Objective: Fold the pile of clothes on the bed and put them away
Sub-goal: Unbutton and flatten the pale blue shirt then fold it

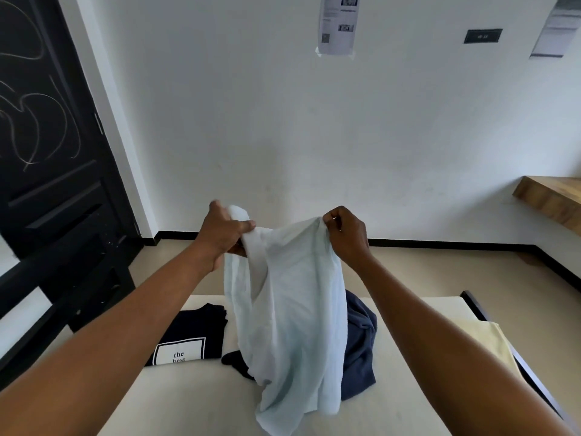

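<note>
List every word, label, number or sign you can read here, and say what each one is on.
"the" / "best": in a white frame on the folded navy T-shirt lying on the bed.
Taped paper sheet on the wall: print too small to read.
Black wall plaque: blurred, unreadable.
Second sheet, upper right: unreadable.
Black door: scribbles only, no letters.

Bare forearms (pixel 125 335) showing, L + R.
Left hand (pixel 220 237) & right hand (pixel 347 234) showing bare too; both forearms running uncovered to btm frame edge.
</note>
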The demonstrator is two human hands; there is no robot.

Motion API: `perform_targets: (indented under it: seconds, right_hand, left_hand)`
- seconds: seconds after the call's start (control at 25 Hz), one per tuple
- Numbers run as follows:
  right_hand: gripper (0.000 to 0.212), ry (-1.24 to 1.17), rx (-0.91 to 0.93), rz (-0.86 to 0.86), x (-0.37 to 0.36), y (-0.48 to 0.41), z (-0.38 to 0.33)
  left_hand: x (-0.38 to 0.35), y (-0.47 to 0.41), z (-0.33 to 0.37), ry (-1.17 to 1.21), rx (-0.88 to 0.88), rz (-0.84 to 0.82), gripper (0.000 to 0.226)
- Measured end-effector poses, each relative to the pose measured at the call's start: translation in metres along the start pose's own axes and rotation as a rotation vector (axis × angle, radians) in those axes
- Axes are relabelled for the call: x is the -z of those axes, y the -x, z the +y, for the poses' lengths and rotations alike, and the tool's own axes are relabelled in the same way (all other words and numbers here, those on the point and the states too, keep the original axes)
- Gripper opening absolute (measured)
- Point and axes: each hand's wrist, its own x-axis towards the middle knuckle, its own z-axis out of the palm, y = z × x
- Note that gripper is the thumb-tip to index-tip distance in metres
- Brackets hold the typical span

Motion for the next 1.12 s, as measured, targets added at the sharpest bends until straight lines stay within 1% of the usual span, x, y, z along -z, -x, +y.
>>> perform_targets:
  seconds: [0.04,0.08,0.12,0.16,0.2,0.24,0.28,0.32,0.4,0.48,0.56,0.6,0.68,0.76,0.8,0.88,0.92,0.96,1.0,1.04,1.12]
  right_hand:
    - [0.013,-0.002,0.015,0.047,-0.003,0.005,-0.004]
    - [0.012,-0.012,0.054,0.117,-0.006,0.014,-0.011]
    - [0.013,-0.042,0.101,0.193,-0.009,0.027,-0.020]
    - [0.020,-0.079,0.139,0.259,-0.012,0.042,-0.031]
    - [0.028,-0.116,0.166,0.287,-0.016,0.058,-0.043]
    - [0.032,-0.156,0.175,0.259,-0.021,0.074,-0.053]
    - [0.032,-0.177,0.171,0.192,-0.027,0.087,-0.062]
    - [0.032,-0.155,0.149,0.111,-0.034,0.096,-0.066]
    - [0.036,-0.046,0.036,0.009,-0.046,0.099,-0.061]
    - [0.036,-0.008,-0.065,0.003,-0.051,0.091,-0.048]
    - [0.024,-0.043,-0.090,0.021,-0.050,0.083,-0.040]
    - [0.018,-0.059,-0.077,0.028,-0.049,0.080,-0.037]
    - [0.008,-0.049,-0.002,0.046,-0.043,0.074,-0.036]
    - [0.008,-0.038,0.063,0.050,-0.035,0.066,-0.039]
    - [0.010,-0.029,0.085,0.039,-0.029,0.061,-0.041]
    - [0.014,0.010,0.148,0.025,-0.018,0.052,-0.041]
    - [0.015,0.010,0.182,0.030,-0.012,0.047,-0.041]
    - [0.017,0.010,0.203,0.038,-0.006,0.042,-0.040]
    - [0.018,0.017,0.215,0.034,-0.001,0.036,-0.041]
    - [0.018,0.039,0.225,0.021,0.004,0.030,-0.043]
    - [0.013,0.077,0.239,0.006,0.011,0.022,-0.049]
  left_hand:
    - [-0.003,-0.001,0.004,0.005,-0.065,-0.012,0.088]
    - [-0.007,-0.003,0.007,-0.026,-0.137,-0.037,0.097]
    - [-0.011,-0.004,0.011,-0.066,-0.206,-0.052,0.095]
    - [-0.017,-0.007,0.014,-0.082,-0.254,-0.056,0.086]
    - [-0.025,-0.007,0.018,-0.065,-0.259,-0.051,0.072]
    - [-0.033,-0.004,0.024,-0.021,-0.226,-0.054,0.056]
    - [-0.040,0.000,0.030,0.008,-0.183,-0.067,0.041]
    - [-0.046,0.004,0.037,0.019,-0.148,-0.085,0.031]
    - [-0.052,0.009,0.047,0.027,-0.126,-0.125,0.024]
    - [-0.048,0.012,0.053,0.041,-0.138,-0.175,0.027]
    - [-0.040,0.013,0.057,0.000,-0.178,-0.238,0.039]
    - [-0.037,0.015,0.058,-0.037,-0.217,-0.271,0.044]
    - [-0.029,0.014,0.060,-0.113,-0.299,-0.284,0.049]
    - [-0.019,0.009,0.061,-0.237,-0.383,-0.223,0.045]
    - [-0.013,0.007,0.060,-0.339,-0.432,-0.166,0.037]
    - [0.000,-0.001,0.056,-0.663,-0.554,-0.015,0.015]
    - [0.007,-0.004,0.052,-0.870,-0.590,0.051,0.010]
    - [0.014,-0.006,0.046,-1.053,-0.586,0.107,0.012]
    - [0.018,-0.008,0.039,-1.173,-0.563,0.148,0.017]
    - [0.020,-0.009,0.032,-1.242,-0.539,0.180,0.022]
    - [0.015,-0.008,0.023,-1.334,-0.556,0.246,0.028]
